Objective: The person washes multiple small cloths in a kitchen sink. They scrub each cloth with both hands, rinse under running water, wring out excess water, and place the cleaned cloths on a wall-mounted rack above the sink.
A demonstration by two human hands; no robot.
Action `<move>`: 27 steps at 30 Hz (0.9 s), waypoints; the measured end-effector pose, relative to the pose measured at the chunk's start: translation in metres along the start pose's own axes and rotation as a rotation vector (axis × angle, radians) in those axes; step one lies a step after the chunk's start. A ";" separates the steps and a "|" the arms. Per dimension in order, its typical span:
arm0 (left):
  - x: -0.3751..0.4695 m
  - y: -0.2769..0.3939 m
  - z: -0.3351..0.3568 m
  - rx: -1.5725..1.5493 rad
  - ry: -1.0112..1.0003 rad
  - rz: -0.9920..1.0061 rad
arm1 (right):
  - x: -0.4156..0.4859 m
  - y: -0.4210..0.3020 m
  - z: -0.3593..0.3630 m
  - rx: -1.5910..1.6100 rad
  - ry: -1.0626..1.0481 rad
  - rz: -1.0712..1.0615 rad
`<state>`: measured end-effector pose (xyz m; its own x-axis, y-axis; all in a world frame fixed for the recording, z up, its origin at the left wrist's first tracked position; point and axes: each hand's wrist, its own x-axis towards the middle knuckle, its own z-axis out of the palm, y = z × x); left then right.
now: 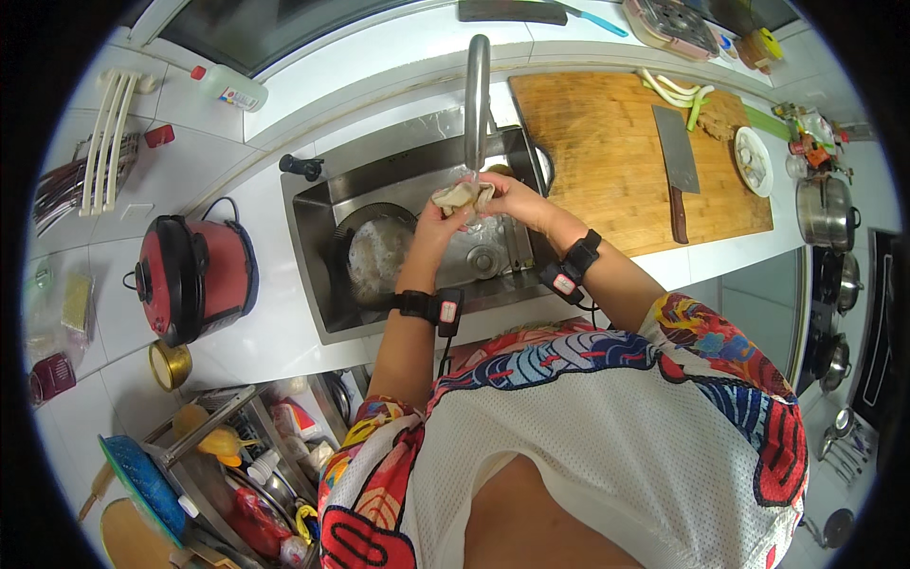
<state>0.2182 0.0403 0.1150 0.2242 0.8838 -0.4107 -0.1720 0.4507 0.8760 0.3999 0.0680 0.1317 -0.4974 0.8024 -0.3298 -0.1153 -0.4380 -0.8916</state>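
Under the steel faucet (478, 99), my left hand (449, 219) and my right hand (503, 199) hold a crumpled, pale, cloth-like piece (458, 198) between them. Water runs onto it, and its exact kind cannot be told. Both hands are above the stainless steel sink (313, 284). Below and to the left of them, a round dark mesh strainer (345, 252) in the basin holds cloudy, foamy water. The sink drain (483, 262) shows just below my right hand.
Right of the sink lies a wooden cutting board (590, 163) with a cleaver (677, 153), scallion pieces (672, 91) and a small white dish (753, 162). A red electric cooker (202, 277) stands left. Below it, an open drawer (213, 427) sticks out.
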 end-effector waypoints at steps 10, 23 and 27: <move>-0.004 0.000 -0.007 -0.146 0.021 -0.021 | 0.002 0.001 -0.003 -0.217 0.207 0.037; -0.010 0.004 -0.004 -0.083 0.157 0.008 | -0.004 -0.012 0.001 -0.157 0.137 0.030; -0.008 0.008 -0.009 -0.074 0.089 -0.009 | -0.008 -0.017 0.000 -0.074 0.106 0.113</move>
<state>0.2061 0.0374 0.1228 0.1402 0.8860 -0.4421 -0.2413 0.4636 0.8526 0.4060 0.0689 0.1501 -0.4098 0.7896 -0.4568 0.0019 -0.5000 -0.8660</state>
